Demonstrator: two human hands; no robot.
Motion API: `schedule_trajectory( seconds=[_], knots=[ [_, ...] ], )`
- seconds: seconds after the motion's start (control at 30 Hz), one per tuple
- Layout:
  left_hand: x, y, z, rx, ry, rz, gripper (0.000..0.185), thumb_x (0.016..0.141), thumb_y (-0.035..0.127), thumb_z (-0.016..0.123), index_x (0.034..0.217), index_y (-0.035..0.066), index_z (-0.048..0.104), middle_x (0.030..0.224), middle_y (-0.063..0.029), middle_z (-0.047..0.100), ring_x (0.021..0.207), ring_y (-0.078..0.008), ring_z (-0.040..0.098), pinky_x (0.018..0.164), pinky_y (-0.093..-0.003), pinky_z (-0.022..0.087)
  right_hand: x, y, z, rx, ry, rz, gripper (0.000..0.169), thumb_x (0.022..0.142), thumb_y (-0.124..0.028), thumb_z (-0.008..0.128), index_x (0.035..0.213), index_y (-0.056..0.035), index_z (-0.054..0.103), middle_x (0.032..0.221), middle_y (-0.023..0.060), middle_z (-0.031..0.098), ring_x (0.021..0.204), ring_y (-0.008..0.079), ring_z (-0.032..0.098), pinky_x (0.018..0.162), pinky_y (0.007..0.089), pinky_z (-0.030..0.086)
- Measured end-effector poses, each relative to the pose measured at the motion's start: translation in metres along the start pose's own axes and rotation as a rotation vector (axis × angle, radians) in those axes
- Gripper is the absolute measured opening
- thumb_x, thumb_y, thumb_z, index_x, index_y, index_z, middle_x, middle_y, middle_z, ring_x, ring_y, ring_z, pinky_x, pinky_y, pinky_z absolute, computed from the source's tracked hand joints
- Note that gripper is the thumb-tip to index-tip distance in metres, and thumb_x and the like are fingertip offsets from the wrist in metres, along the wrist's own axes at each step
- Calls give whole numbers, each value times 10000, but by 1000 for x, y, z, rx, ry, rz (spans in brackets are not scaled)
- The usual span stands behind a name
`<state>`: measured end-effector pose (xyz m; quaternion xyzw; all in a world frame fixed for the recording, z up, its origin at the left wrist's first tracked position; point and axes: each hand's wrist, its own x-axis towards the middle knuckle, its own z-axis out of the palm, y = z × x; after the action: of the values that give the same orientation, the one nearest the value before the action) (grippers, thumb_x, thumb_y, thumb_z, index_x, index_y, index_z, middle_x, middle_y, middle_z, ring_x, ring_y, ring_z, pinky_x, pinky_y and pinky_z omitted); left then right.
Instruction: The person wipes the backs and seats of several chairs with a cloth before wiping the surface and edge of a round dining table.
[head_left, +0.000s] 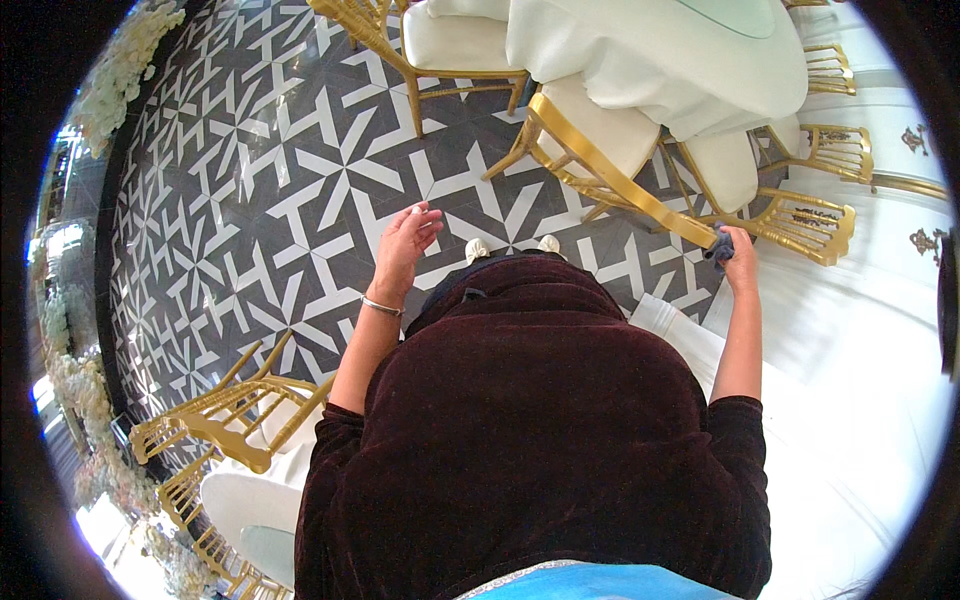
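My right hand (741, 261) grips a bunched dark grey-blue cloth (721, 246). The cloth is against the right end of the top rail of a gold-painted wooden chair (616, 186) with a cream seat pad (600, 124). Whether my fingers also touch the rail is hidden by the cloth. My left hand (405, 244) hangs in the air over the patterned floor, its fingers loosely curled and apart, holding nothing. A metal bangle (382, 305) circles that wrist.
Beyond the chair stands a round table with a white tablecloth (675, 67), ringed by more gold chairs (806, 225). Behind me at lower left are other gold chairs (225, 420) and a second white-covered table (247, 495). A white wall (840, 360) runs along my right.
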<state>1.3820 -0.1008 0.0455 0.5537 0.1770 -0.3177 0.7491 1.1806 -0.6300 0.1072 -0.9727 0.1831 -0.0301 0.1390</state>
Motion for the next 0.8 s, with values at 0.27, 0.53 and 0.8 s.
schedule_trajectory(
  seconds=[0.27, 0.53, 0.8],
  knots=[
    [8, 3, 1, 12, -13, 5, 348, 940, 269, 448, 1187, 28, 492, 1090, -100, 599, 962, -168, 580, 832, -282, 444, 2, -95, 3, -5, -11, -246, 523, 611, 60, 615, 1112, -75, 552, 1088, 118, 599, 1026, 313, 545, 901, 383, 419],
    [19, 51, 65, 84, -95, 199, 269, 951, 222, 448, 1115, 30, 538, 1025, -88, 627, 886, -162, 607, 742, -248, 475, 40, -166, 20, 147, -98, -314, 525, 663, -21, 635, 1168, -51, 496, 1084, 156, 589, 1006, 317, 559, 853, 379, 453],
    [-5, 85, 161, 301, -204, 378, 298, 948, 182, 453, 1190, 18, 511, 1072, -100, 609, 963, -148, 576, 857, -271, 440, 53, -22, -41, 1256, -55, 363, 391, 809, -147, 665, 1172, -60, 547, 1058, 31, 606, 990, 160, 557, 867, 282, 432]
  ],
)
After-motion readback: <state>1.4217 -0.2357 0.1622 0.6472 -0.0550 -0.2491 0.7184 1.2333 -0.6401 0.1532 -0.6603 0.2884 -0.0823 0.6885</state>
